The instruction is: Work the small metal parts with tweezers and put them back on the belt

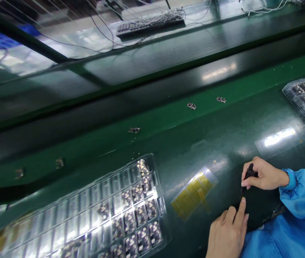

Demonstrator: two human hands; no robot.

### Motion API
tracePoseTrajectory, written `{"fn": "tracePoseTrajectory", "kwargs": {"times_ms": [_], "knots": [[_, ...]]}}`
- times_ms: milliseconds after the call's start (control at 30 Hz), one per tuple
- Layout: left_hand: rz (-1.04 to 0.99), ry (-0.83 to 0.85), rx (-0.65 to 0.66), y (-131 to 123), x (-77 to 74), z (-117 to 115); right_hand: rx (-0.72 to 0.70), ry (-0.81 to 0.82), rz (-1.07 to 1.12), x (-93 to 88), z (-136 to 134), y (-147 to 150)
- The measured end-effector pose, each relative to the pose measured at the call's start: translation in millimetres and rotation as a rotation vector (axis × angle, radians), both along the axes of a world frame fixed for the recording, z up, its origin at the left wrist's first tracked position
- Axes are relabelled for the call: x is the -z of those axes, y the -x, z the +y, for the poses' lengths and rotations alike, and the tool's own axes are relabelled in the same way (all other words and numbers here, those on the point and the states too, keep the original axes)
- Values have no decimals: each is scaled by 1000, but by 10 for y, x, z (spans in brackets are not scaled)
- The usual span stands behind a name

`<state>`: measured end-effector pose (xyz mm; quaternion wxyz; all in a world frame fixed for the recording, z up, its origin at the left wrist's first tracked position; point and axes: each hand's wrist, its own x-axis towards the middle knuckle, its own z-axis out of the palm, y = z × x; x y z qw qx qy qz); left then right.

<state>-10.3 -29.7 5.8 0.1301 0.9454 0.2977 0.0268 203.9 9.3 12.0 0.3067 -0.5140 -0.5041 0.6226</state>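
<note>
— Tweezers (248, 176) where?
— Pinched in R hand (265, 176) grip, low right on tabletop (222, 143); tip lost vs dark. L hand (227, 233), cut off, holds nothing, forefinger out beside tip.
— Further out?
— Yellow film (194, 191), tray (61, 222) cut off, loose boards (191, 105), keyboard (149, 23) blurred.

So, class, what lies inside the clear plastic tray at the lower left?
The clear tray holds small circuit boards in pockets toward its right end; others look empty. Glare hides the left end, and the frame cuts off its lower edge.
</note>
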Motion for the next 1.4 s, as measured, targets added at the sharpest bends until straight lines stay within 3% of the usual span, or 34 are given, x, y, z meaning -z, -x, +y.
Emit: {"fn": "tracePoseTrajectory", "kwargs": {"times_ms": [333,500,600,700,733,833,967,1167,1400], "knots": [[12,24,-27,-16,40,-26,94,122,175,-19,-3,-11],[-57,279,-72,76,-145,114,219,138,224,-16,22,-46],[-143,411,-269,168,-320,585,275,88,248,-31,97,-67],[-271,545,-630,202,-386,1351,285,26,277,-37,178,-62],[-323,624,-773,190,-369,1634,288,17,293,-30,196,-55],[-372,618,-903,71,-230,2420,301,15,345,34,221,-33],[-385,548,-1057,-158,-27,3115,323,-4,373,165,233,-24],[-244,569,-1209,-179,78,3519,381,-23,424,208,256,-14],[-342,678,-1237,62,103,3507,386,-7,460,142,262,10]]}}
